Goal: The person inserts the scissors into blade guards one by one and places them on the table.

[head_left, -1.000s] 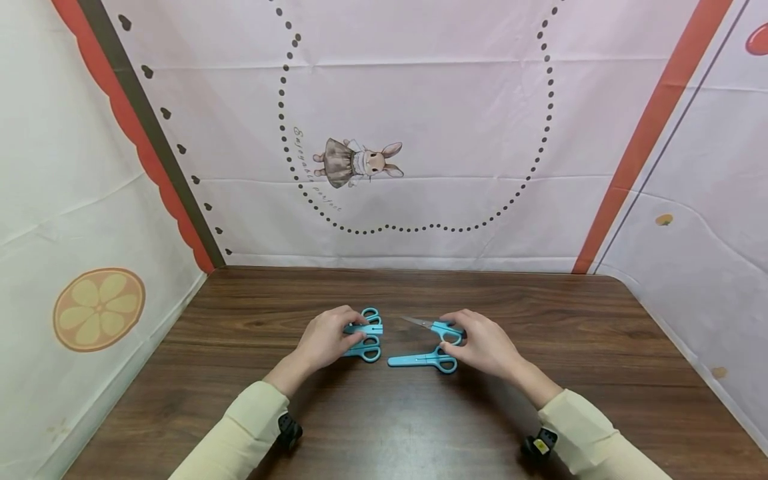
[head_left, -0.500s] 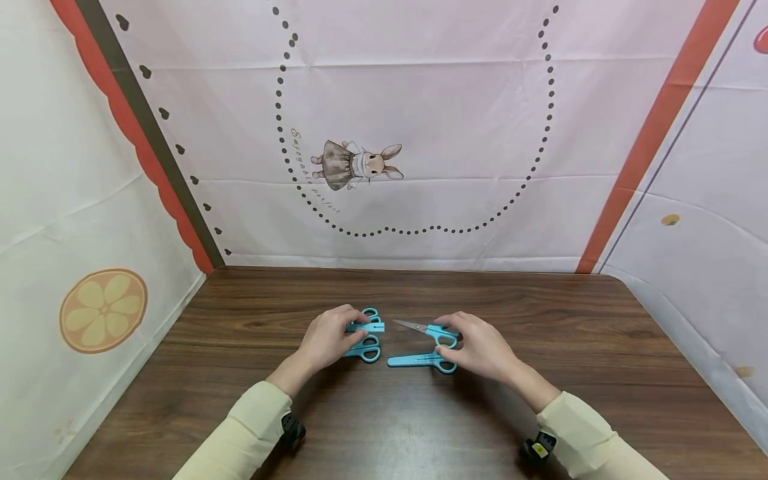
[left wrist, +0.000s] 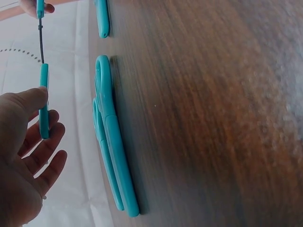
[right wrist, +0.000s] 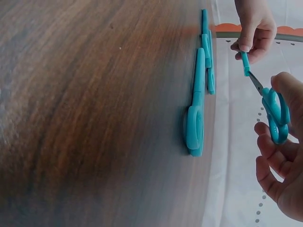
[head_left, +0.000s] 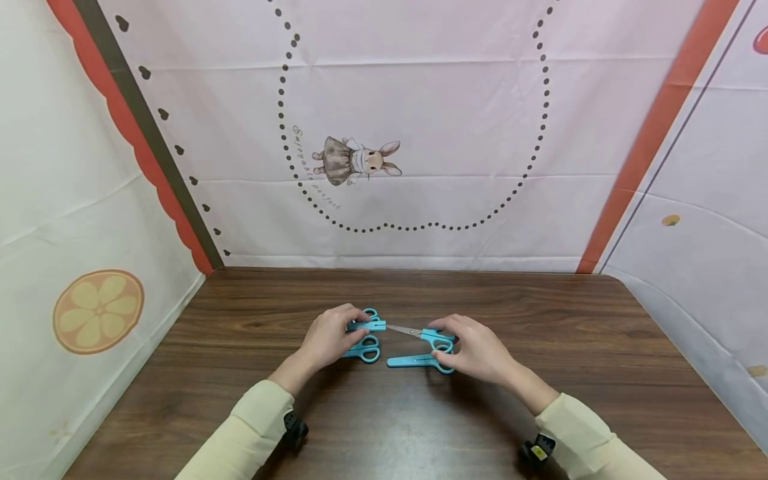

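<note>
My left hand (head_left: 328,338) pinches a turquoise scissors sheath (left wrist: 43,106) between thumb and fingers, above the table. My right hand (head_left: 480,348) holds a pair of scissors (head_left: 436,338) by its turquoise handles, blades pointing left. The blade tip (right wrist: 251,76) is at the sheath's mouth; how far in it is I cannot tell. Below my left hand lie two sheathed pairs of scissors (left wrist: 113,142), side by side on the table. Another sheathed pair of scissors (head_left: 414,361) lies under my right hand, its handle partly hidden by the held scissors and fingers.
The brown wood-grain table (head_left: 390,427) runs back to a white printed cloth (head_left: 456,147). Similar cloth hangs at the left and right sides. A black wrist device (head_left: 294,429) sits at my left cuff, another black wrist device (head_left: 536,451) at my right.
My right hand has moved left with the scissors, bringing the blade tip from a gap away up to the sheath's mouth. My left hand has shifted slightly right with the sheath.
</note>
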Action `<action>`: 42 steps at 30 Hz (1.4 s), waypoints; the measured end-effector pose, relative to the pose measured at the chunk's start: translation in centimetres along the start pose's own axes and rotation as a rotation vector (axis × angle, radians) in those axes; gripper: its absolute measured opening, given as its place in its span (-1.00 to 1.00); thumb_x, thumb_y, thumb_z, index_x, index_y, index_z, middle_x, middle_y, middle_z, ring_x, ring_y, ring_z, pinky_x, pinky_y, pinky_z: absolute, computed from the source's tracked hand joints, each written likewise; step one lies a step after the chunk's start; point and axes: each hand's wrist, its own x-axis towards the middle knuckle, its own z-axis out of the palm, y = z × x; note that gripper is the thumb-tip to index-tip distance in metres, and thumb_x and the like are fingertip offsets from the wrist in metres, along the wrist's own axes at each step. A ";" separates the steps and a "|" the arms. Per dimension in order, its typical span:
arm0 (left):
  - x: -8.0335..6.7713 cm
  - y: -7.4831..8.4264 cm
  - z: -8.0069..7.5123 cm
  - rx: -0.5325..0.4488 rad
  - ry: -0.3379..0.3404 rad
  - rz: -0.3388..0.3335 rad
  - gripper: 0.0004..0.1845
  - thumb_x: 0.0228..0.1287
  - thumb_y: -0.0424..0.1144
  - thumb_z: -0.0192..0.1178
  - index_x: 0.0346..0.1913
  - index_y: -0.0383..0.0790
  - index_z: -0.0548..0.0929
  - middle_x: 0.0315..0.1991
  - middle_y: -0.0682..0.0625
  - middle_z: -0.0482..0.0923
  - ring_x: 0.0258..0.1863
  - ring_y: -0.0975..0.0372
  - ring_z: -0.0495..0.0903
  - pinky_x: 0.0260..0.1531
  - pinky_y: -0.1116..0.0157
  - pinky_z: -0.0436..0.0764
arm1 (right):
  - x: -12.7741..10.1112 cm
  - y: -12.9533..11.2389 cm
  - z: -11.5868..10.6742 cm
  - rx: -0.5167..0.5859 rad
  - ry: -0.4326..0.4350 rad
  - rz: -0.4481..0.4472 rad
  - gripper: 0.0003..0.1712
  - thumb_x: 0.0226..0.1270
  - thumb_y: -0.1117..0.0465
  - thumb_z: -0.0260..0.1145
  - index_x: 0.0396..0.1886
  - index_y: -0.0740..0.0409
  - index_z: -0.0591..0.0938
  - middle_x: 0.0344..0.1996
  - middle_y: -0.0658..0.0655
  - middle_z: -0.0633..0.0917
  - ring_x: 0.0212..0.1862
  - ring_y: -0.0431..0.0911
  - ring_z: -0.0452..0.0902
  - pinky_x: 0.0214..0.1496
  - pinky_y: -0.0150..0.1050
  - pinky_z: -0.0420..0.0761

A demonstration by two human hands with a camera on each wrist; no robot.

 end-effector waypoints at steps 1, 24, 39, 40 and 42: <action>0.0 0.0 0.0 -0.005 -0.002 -0.002 -0.83 0.13 -0.13 0.29 -0.19 0.03 0.67 -0.26 0.20 0.57 -0.44 0.42 0.48 -0.47 0.43 0.45 | 0.0 0.0 0.0 0.003 -0.003 -0.005 -0.57 0.07 0.06 0.37 -0.01 -0.02 0.58 -0.23 -0.14 0.57 -0.48 -0.24 0.50 -0.44 -0.47 0.45; -0.1 -0.3 0.1 -0.060 0.023 0.078 -0.84 0.13 -0.18 0.30 -0.20 0.04 0.65 -0.27 0.23 0.56 -0.42 0.44 0.49 -0.47 0.45 0.45 | 0.3 0.6 0.2 0.014 -0.078 -0.055 -0.46 0.10 0.03 0.37 0.11 0.01 0.52 -0.10 -0.08 0.59 -0.28 -0.26 0.42 -0.30 -0.35 0.45; -0.2 -0.4 0.2 -0.080 0.051 0.138 -0.85 0.11 -0.22 0.31 -0.23 0.03 0.65 -0.30 0.22 0.55 -0.44 0.43 0.50 -0.48 0.44 0.47 | 0.7 0.6 0.2 0.002 -0.105 -0.052 -0.42 0.12 0.02 0.36 0.16 0.01 0.48 -0.03 -0.08 0.58 -0.39 -0.16 0.37 -0.26 -0.31 0.39; -0.2 -0.4 0.2 -0.080 0.052 0.141 -0.85 0.11 -0.22 0.31 -0.23 0.03 0.65 -0.30 0.22 0.55 -0.44 0.43 0.50 -0.47 0.45 0.47 | 0.8 0.6 0.2 0.002 -0.104 -0.054 -0.42 0.12 0.02 0.36 0.16 0.01 0.48 -0.04 -0.08 0.59 -0.38 -0.17 0.37 -0.27 -0.31 0.39; -0.2 -0.4 0.2 -0.085 0.051 0.148 -0.86 0.12 -0.22 0.31 -0.23 0.03 0.64 -0.31 0.23 0.54 -0.43 0.43 0.52 -0.46 0.45 0.49 | 0.8 0.6 0.3 0.006 -0.104 -0.063 -0.43 0.12 0.02 0.36 0.15 0.03 0.49 -0.02 -0.05 0.59 -0.36 -0.17 0.37 -0.23 -0.27 0.40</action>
